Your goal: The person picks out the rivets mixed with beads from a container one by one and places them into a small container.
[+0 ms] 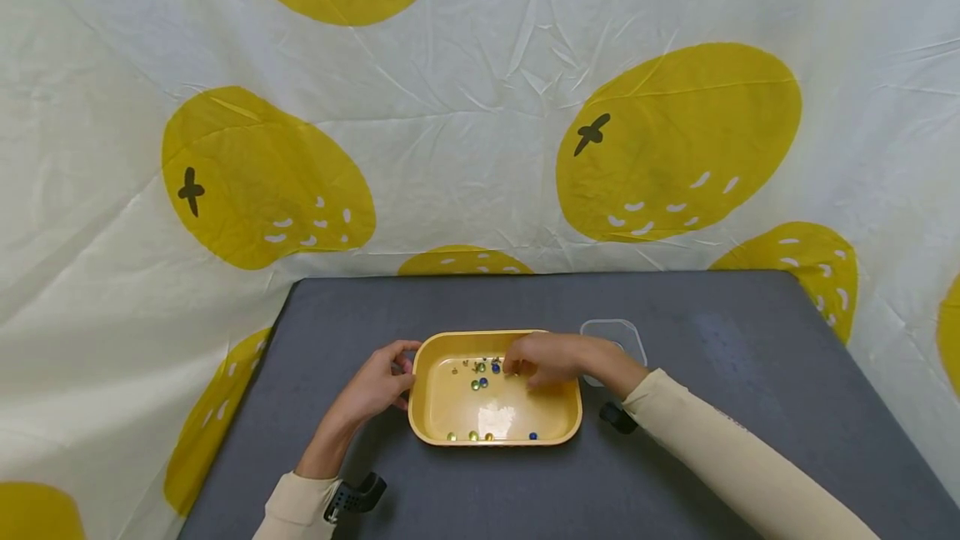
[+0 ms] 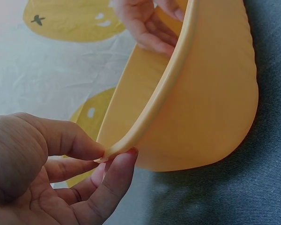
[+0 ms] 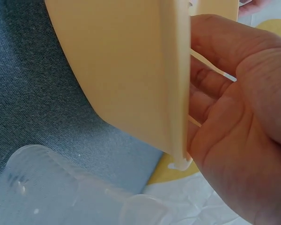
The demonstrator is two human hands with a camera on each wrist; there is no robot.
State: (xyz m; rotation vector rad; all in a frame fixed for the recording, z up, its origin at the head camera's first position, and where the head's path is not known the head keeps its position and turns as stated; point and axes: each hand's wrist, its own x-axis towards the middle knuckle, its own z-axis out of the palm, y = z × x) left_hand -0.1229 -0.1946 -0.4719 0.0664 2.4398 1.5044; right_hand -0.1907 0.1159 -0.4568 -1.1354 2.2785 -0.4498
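A yellow plastic tray stands on the table, with blue and greenish glass marbles loose inside it. Several marbles cluster toward its far side along with small gold-coloured bits; others lie along the near wall. At the tray's left end, my left hand pinches the rim between thumb and finger, as the left wrist view shows up close. My right hand reaches over the right side into the tray, fingers bent down beside the cluster. The tray wall hides its fingertips in the right wrist view, so I cannot tell whether they hold anything.
A clear plastic container stands just right of the tray, partly behind my right forearm. Dark grey fabric covers the table. Behind it hangs a white cloth printed with big yellow fruit.
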